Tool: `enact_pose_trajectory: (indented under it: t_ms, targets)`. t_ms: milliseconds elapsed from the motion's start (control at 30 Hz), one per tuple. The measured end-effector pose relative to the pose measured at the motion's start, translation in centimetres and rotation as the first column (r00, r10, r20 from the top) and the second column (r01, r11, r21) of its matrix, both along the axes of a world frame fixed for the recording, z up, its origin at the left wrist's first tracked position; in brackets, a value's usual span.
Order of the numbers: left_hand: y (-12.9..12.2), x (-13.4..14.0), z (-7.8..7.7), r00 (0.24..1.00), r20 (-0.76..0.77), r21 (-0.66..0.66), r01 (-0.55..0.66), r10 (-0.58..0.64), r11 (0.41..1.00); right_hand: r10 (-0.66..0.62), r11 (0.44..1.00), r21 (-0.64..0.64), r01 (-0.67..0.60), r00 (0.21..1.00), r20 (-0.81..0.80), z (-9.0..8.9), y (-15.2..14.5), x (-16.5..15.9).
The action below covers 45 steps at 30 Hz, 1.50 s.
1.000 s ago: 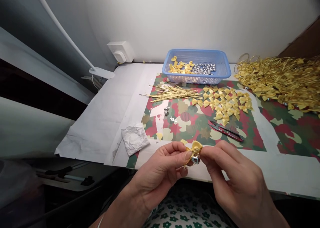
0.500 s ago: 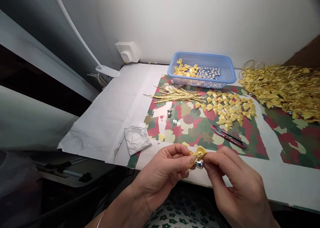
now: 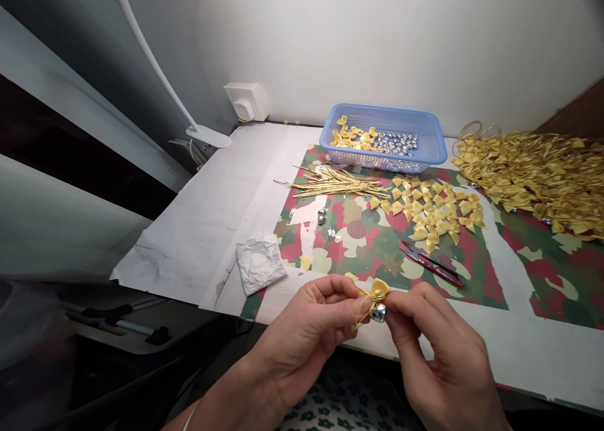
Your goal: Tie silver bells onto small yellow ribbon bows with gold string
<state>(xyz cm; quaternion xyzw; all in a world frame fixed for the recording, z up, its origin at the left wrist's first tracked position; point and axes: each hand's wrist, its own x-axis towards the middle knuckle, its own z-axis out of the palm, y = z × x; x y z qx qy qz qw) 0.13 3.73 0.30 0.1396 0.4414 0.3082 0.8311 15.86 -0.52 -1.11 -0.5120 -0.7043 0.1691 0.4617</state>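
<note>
Just over the table's near edge, I hold a yellow ribbon bow (image 3: 379, 287) with a silver jingle bell (image 3: 378, 313) hanging below its middle. My left hand (image 3: 314, 321) pinches the bow's left side between thumb and fingers; a thin golden cord (image 3: 362, 318) loops out by the thumb. From the other side, my right hand (image 3: 434, 343) has thumb and index finger closed at the bow's right edge, against the bell. Its fingertips partly hide what lies between them. Beyond the right hand lie red-handled thread snips (image 3: 433, 264) on the patterned sheet.
A blue basket (image 3: 383, 162) at the back contains bows and bells. Golden cords (image 3: 340, 184), loose bows (image 3: 431, 207) and a few bells (image 3: 321, 216) lie before it. A heap of finished-looking bows (image 3: 533, 179) fills the right; a folded tissue (image 3: 260, 264) lies left.
The view has shifted slightly. The bell sits a little more to the right under the bow, and the cord by my left thumb shows more clearly. Both hands keep their pinch.
</note>
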Motion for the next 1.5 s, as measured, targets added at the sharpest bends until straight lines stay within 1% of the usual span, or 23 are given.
enact_pose_trajectory:
  t_ms: [200, 333, 567, 733, 1100, 1267, 1333, 1400, 1433, 1500]
  targets:
    - [0.0, -0.1, -0.1, 1.000, 0.013, -0.004, 0.000, 0.000, 1.000, -0.002, 1.000, 0.000, 0.002, 0.999, -0.044, -0.7, -0.4, 0.0]
    - [0.1, -0.1, -0.2, 1.000, 0.018, 0.004, -0.003, 0.003, 1.000, 0.032, 0.999, -0.004, -0.032, 0.999, -0.013, -1.1, -0.5, 0.2]
    - [0.0, 0.0, -0.1, 1.000, 0.020, 0.004, -0.007, 0.007, 1.000, 0.015, 0.998, -0.053, -0.019, 0.998, -0.057, -1.1, -0.6, 0.0]
    - [0.0, 0.0, 0.0, 1.000, 0.020, 0.003, -0.002, 0.002, 1.000, 0.014, 0.998, -0.060, -0.018, 0.998, -0.057, -1.0, -0.6, 0.0]
    - [0.0, 0.2, 0.0, 1.000, 0.004, 0.001, 0.006, -0.006, 1.000, -0.042, 0.999, -0.014, 0.042, 0.999, 0.007, -0.9, -0.5, -0.1]
    - [-0.1, 0.1, -0.2, 1.000, 0.004, 0.019, -0.005, 0.005, 1.000, -0.106, 0.994, -0.018, 0.106, 0.994, -0.006, -1.0, -0.6, -0.1]
    - [-0.1, 0.0, -0.3, 1.000, -0.006, 0.048, -0.009, 0.009, 0.999, -0.163, 0.986, -0.045, 0.162, 0.987, -0.016, -1.4, -0.9, -0.1]
    - [-0.1, 0.0, -0.4, 0.999, -0.030, 0.078, -0.013, 0.015, 0.997, -0.214, 0.971, -0.122, 0.206, 0.976, -0.048, -1.8, -1.2, -0.2]
    - [0.0, 0.0, -0.5, 0.999, -0.042, 0.091, -0.017, 0.020, 0.996, -0.227, 0.961, -0.181, 0.208, 0.969, -0.093, -1.9, -1.3, -0.3]
    - [0.1, 0.1, -0.5, 0.998, -0.053, 0.106, -0.026, 0.031, 0.994, -0.252, 0.936, -0.309, 0.172, 0.936, -0.244, -1.9, -1.5, -0.7]
